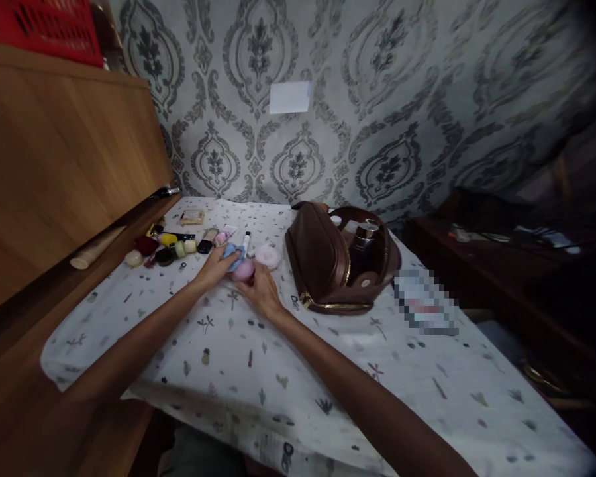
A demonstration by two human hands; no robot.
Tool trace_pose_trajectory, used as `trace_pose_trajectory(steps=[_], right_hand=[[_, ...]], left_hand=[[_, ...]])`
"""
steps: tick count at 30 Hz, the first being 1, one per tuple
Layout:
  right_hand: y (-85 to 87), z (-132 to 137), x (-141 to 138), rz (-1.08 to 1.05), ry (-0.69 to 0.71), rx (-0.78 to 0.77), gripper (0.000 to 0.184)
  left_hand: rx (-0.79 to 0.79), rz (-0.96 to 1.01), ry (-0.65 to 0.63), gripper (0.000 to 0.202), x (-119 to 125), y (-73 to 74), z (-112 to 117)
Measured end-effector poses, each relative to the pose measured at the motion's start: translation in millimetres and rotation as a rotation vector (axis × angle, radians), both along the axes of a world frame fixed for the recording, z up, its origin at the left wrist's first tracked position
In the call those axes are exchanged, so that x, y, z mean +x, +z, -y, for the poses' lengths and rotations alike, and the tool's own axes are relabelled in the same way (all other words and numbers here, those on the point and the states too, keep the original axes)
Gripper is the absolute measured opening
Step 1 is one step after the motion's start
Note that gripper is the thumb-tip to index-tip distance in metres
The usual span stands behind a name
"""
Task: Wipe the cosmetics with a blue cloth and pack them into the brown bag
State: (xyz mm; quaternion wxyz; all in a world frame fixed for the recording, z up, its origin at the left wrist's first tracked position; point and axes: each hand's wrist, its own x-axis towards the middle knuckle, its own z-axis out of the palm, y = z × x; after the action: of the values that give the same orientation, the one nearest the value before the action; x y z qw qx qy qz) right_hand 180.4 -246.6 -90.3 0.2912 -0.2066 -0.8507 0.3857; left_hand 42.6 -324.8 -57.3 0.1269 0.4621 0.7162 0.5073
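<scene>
My left hand (pixel 217 266) is closed on a light blue cloth (pixel 233 254), which rests against a rounded lilac object (pixel 243 270). That lilac object is gripped by my right hand (pixel 262 291); its exact kind is not clear. Just beyond my right hand lies a round whitish-pink container (pixel 267 256). A slim white tube (pixel 247 240) with a dark end and a small pink item (pixel 221 238) are close behind the cloth. To the right stands an unzipped brown toiletry bag (pixel 318 252), holding a dark bottle with a shiny cap (pixel 366 233) among other things.
Several small cosmetics, including a yellow-topped item (pixel 167 240) and a dark red one (pixel 146 246), are grouped at the left. A beige tube (pixel 97 248) lies on the wooden ledge. A blurred-out packet (pixel 424 301) sits right of the bag. Patterned cloth (pixel 228 371) covers the table.
</scene>
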Motion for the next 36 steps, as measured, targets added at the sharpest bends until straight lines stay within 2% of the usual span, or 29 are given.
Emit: trace_pose_trajectory(steps=[4, 7, 9, 10, 12, 14, 17, 20, 22, 26, 28, 32, 36], right_hand=[[3.0, -3.0, 6.0, 0.042, -0.063, -0.006, 0.052], [1.2, -4.2, 15.2, -0.022, -0.070, 0.025, 0.052], [-0.5, -4.1, 20.3, -0.063, -0.079, 0.040, 0.053], [-1.0, -3.9, 22.1, -0.070, -0.089, 0.039, 0.051], [-1.1, -3.4, 24.5, -0.059, -0.107, 0.028, 0.047], [-0.5, -3.1, 26.2, -0.046, -0.102, 0.008, 0.045], [0.9, -3.6, 28.5, -0.058, -0.049, -0.047, 0.045], [2.4, -5.1, 30.3, -0.089, 0.023, -0.175, 0.047], [3.6, -6.2, 31.2, -0.114, 0.064, -0.315, 0.052], [7.2, -7.4, 33.8, -0.183, 0.102, -0.638, 0.058], [9.4, -7.5, 35.6, -0.207, 0.115, -0.740, 0.059], [12.4, -7.0, 38.8, -0.205, 0.164, -0.722, 0.062], [11.1, -6.8, 40.2, -0.152, 0.246, -0.683, 0.066]], left_hand=[[-0.020, -0.035, -0.111, 0.034, 11.8, 8.7, 6.7], [-0.083, -0.340, -0.254, 0.033, 26.4, 12.1, 11.1], [-0.134, -0.529, -0.274, 0.038, 33.1, 10.1, 10.8], [-0.141, -0.553, -0.262, 0.039, 34.4, 8.0, 9.4], [-0.116, -0.471, -0.244, 0.035, 32.7, 2.5, 5.5], [-0.058, -0.279, -0.240, 0.033, 27.3, -3.5, 2.2], [-0.005, 0.011, -0.212, 0.040, 19.7, -11.2, 2.3], [0.023, 0.193, -0.168, 0.050, 18.7, -14.9, 5.6], [0.053, 0.257, -0.175, 0.055, 21.0, -14.8, 7.1], [0.069, 0.269, -0.241, 0.059, 27.2, -10.8, 9.8], [0.084, 0.209, -0.273, 0.057, 30.4, -7.6, 12.3], [0.111, 0.037, -0.306, 0.045, 36.1, 0.7, 17.7], [0.087, -0.038, -0.255, 0.037, 37.2, 5.9, 18.6]])
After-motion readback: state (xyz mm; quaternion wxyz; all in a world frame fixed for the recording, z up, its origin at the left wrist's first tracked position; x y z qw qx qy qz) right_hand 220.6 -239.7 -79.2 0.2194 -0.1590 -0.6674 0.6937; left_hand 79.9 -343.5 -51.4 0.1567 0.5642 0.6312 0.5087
